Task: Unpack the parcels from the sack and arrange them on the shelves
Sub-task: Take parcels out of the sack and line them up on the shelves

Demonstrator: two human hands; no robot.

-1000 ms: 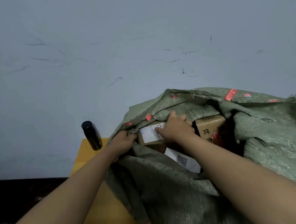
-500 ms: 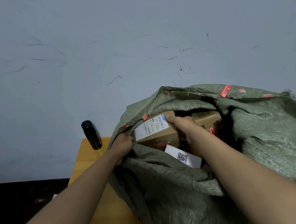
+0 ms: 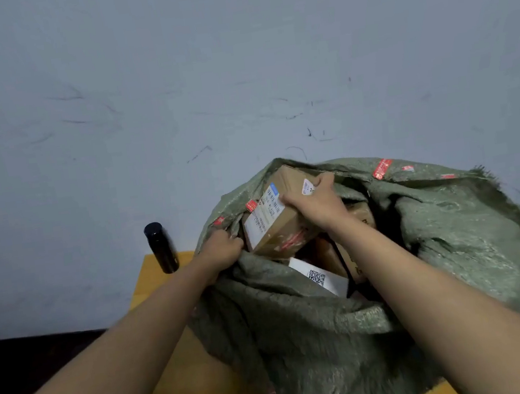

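The cardboard parcel (image 3: 279, 219) I am lifting is sitting at the mouth of the sack (image 3: 455, 237), tilted, with its long axis running from about 7 o'clock up to 1 o'clock, the low end down inside the opening and the high end poking above the far rim. Its white shipping label (image 3: 264, 214) is facing me and to the left. My right hand (image 3: 317, 201) is gripping it from the 3 o'clock side, fingers curled over the upper edge and thumb reaching across the label face, so this is clearly the nearer and the carrying hand. My left hand (image 3: 222, 248) is sitting at roughly 8 o'clock from the parcel, just beside its lower corner, clenching a fold of the sack's rim and holding the mouth wide; I am judging it is not touching the box itself. Below the lifted parcel, toward 5 o'clock, I am seeing a white parcel with a QR code (image 3: 320, 276) and more brown boxes (image 3: 359, 217) lying deeper in the sack. Farther out at 9 o'clock a black bottle (image 3: 160, 248) is standing upright on the yellow table (image 3: 184, 382) against the wall (image 3: 235, 67). No shelves are showing here, so I am expecting to draw the parcel out along its own axis, up and toward 1 o'clock, before turning away.
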